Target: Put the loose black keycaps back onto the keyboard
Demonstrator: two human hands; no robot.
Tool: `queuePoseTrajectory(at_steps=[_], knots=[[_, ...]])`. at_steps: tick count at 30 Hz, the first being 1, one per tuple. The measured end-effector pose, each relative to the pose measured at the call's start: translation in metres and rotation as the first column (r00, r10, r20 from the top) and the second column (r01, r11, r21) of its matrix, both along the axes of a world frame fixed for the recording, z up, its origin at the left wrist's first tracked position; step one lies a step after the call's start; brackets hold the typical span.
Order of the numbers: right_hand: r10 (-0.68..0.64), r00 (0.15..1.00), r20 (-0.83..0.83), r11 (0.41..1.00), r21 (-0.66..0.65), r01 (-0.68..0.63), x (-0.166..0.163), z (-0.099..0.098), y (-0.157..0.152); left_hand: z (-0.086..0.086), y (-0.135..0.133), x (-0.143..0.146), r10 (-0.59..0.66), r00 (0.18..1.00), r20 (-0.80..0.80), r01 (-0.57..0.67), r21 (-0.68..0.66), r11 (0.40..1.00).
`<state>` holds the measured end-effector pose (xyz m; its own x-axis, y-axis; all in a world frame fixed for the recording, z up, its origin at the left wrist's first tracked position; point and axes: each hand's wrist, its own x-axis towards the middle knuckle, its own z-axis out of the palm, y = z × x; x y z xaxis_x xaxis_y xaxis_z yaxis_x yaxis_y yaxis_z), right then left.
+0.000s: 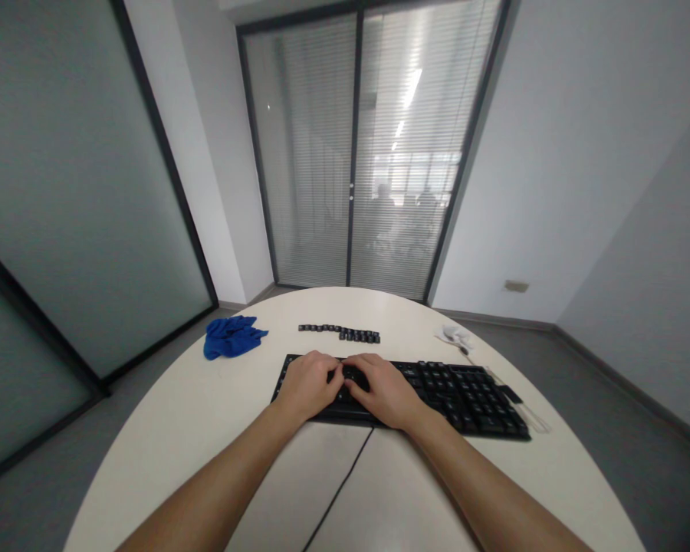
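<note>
A black keyboard [477, 395] lies across the near part of the table, its cable running toward me. My left hand [310, 383] is over the keyboard's left part, fingers bent and thumb and forefinger drawn together. Beside it, my right hand [382, 387] has its fingers curled down onto the keys, its fingertips close to those of the left. Whatever lies between the fingertips is hidden or too small to name. Beyond the keyboard, several loose black keycaps [359, 335] are lined up in short rows.
A crumpled blue cloth [233, 336] lies at the table's left. At the right are a white crumpled tissue or cloth [454, 335], a thin dark-tipped stick and a wire loop tool [534, 418] beside the keyboard. The round table's edge [353, 289] faces a glass partition with blinds.
</note>
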<state>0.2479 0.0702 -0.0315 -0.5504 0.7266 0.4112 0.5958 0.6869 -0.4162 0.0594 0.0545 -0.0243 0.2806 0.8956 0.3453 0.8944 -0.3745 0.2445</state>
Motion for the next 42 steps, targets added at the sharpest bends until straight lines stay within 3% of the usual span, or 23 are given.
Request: queuePoseTrajectory(at_steps=[8, 25, 29, 33, 36, 42], knots=[[-0.012, 1.0, 0.012, 1.0, -0.002, 0.012, 0.0, -0.004, 0.002, 0.005, 0.002, 0.001, -0.004, 0.999, 0.047, 0.006, -0.047, 0.999], [-0.039, 0.999, 0.007, 0.999, -0.019, 0.039, -0.001, -0.004, 0.002, -0.01, 0.005, -0.003, -0.042, 0.992, 0.12, 0.037, 0.04, 0.999], [-0.06, 0.998, -0.001, 0.998, -0.036, 0.06, -0.001, -0.005, 0.002, -0.01, 0.003, -0.003, 0.04, 0.989, 0.14, -0.054, 0.098, 0.994], [-0.068, 0.997, 0.034, 0.993, -0.093, 0.071, 0.0, 0.001, 0.011, -0.01, 0.004, -0.003, 0.213, 0.965, 0.152, -0.221, 0.039, 0.974], [-0.096, 0.988, 0.123, 0.989, -0.105, 0.109, -0.004, 0.012, 0.026, -0.013, 0.005, -0.003, 0.252, 0.957, 0.144, -0.257, 0.016, 0.966], [-0.283, 0.906, 0.314, 0.959, 0.115, 0.26, -0.026, 0.027, 0.064, -0.017, 0.007, -0.002, 0.26, 0.954, 0.147, -0.268, 0.041, 0.963]])
